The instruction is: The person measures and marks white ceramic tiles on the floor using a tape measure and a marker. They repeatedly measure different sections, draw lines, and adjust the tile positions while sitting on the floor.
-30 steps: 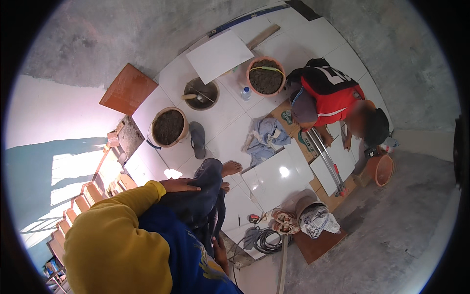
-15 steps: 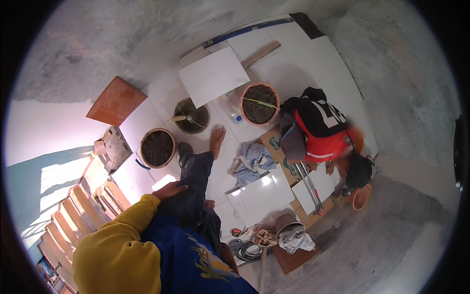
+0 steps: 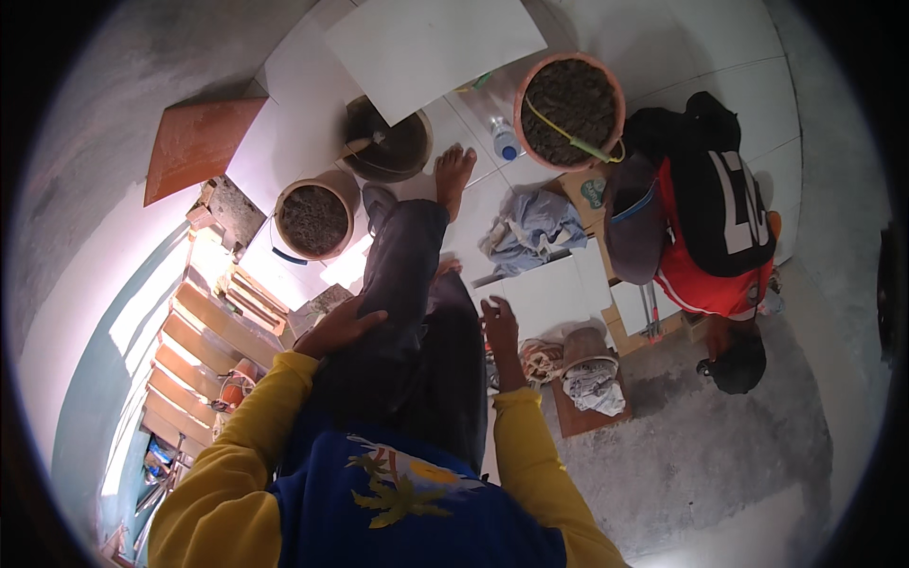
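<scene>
My left hand [image 3: 341, 327] lies on the dark trouser leg at my knee, its fingers stretched out with nothing held. My right hand [image 3: 500, 331] hangs beside my other leg, fingers apart and slightly bent, holding nothing. Below it, partly covered by the arm, is a bundle of pinkish rope or cloth [image 3: 542, 361]. Beyond my left foot, a bucket of grey-brown mix [image 3: 314, 220] stands on the white floor tiles. A darker bucket [image 3: 421, 156] beside it has a wooden-handled trowel [image 3: 360, 145] across it. A large white tile [image 3: 436, 47] overhangs that bucket's far side.
An orange bucket of dark mix [image 3: 573, 109] and a plastic bottle [image 3: 505, 140] stand ahead. Blue-grey cloth [image 3: 535, 232] lies before a co-worker in a red and black shirt [image 3: 715, 218], bent over a tile cutter [image 3: 651, 312]. Stairs [image 3: 185, 355] descend at left.
My view has tipped down and nearer, so the buckets sit higher in it. My right hand has come into plain sight beside my leg. My left hand stays on the trouser leg.
</scene>
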Motion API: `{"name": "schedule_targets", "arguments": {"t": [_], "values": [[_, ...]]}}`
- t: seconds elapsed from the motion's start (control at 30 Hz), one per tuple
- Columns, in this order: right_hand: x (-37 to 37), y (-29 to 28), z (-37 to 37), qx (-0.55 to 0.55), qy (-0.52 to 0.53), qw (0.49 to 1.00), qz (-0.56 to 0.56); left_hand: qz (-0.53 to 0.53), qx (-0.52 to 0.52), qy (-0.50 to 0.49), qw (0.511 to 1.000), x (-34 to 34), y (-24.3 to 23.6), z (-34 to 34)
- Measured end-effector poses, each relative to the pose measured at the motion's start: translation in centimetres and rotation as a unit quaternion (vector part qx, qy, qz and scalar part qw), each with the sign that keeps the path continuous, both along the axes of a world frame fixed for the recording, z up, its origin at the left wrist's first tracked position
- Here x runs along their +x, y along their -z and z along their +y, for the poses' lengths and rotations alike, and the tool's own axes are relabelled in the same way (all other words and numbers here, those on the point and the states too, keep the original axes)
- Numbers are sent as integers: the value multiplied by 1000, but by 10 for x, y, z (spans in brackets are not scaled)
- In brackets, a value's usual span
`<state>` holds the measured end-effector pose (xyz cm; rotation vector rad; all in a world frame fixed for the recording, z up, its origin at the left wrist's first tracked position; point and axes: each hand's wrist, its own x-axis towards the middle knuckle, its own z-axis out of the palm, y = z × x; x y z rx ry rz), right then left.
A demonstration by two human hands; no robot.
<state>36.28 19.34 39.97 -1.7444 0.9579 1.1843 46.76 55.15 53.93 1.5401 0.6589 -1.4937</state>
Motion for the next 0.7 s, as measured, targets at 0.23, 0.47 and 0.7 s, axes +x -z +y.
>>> {"name": "schedule_targets", "arguments": {"t": [0.23, 0.47, 0.7], "values": [[2, 18, 67, 14, 24, 1000, 5, -127, 11, 47, 991, -18, 28, -24], [-119, -20, 102, 30, 52, 996, 63, -142, 12, 178, 974, -34, 25, -37], [-218, 5, 92, -36, 369, 929, 0, -237, -15, 343, 909, -73, 27, -46]]}}
